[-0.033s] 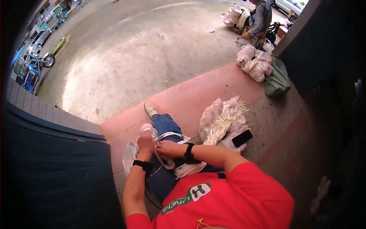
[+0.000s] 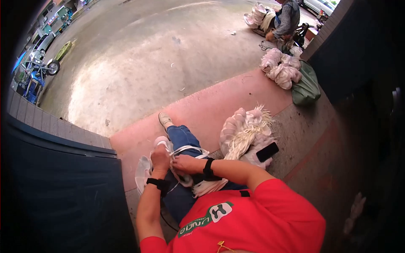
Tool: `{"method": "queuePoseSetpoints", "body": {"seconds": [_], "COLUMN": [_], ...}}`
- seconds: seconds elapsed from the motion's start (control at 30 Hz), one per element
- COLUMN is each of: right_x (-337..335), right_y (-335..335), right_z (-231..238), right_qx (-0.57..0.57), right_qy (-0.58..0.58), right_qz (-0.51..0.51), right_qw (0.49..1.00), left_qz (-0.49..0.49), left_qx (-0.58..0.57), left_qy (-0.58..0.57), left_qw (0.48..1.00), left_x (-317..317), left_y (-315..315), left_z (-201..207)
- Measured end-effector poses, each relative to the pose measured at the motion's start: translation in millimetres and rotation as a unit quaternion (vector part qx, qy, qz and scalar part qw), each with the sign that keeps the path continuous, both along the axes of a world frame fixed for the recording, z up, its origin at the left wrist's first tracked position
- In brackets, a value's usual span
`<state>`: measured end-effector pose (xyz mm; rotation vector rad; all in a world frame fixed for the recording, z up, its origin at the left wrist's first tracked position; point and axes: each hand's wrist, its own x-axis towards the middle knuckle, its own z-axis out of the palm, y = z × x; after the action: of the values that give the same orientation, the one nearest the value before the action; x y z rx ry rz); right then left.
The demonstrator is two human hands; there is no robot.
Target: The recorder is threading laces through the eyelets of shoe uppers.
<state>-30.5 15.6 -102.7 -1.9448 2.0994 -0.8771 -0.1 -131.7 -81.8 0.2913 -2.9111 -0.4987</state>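
Note:
Over my lap, my left hand [image 2: 160,158] is closed around a white cloth piece [image 2: 163,142], part of which bulges out above the fist. Close beside it, my right hand [image 2: 185,164] has its fingers bent and pressed at the edge of the same cloth, the fingertips partly hidden. White straps [image 2: 190,149] loop from the hands across my jeans. More thin white cloth [image 2: 143,172] hangs left of my left wrist. Loose pale strips [image 2: 209,187] lie on my lap below my right forearm.
To my right lies a bundle of white cloth pieces [image 2: 233,131] with pale cords [image 2: 244,141] and a black phone [image 2: 267,152] on it. Farther right are more bundles [image 2: 285,76], a green sack [image 2: 306,86] and a seated person [image 2: 288,19]. A dark door panel [image 2: 63,194] stands left.

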Motion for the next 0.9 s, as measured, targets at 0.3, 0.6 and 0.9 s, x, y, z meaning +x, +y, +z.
{"method": "queuePoseSetpoints", "body": {"seconds": [0.3, 0.6, 0.9], "right_x": [-7, 6, -16], "right_y": [1, -3, 2], "right_z": [-2, -5, -1], "right_qx": [-0.016, 0.005, 0.012], "right_qy": [-0.013, -0.021, -0.065], "right_qz": [-0.002, -0.012, -0.004], "right_qw": [1.0, 1.0, 0.998], "left_qz": [-0.023, -0.005, 0.127], "left_qx": [0.094, 0.075, 0.578], "left_qy": [0.037, 0.005, -0.023], "left_qw": [0.995, 0.997, 0.805], "left_x": [22, 27, 30], "left_y": [-3, 0, -27], "left_z": [-4, -6, -14]}}
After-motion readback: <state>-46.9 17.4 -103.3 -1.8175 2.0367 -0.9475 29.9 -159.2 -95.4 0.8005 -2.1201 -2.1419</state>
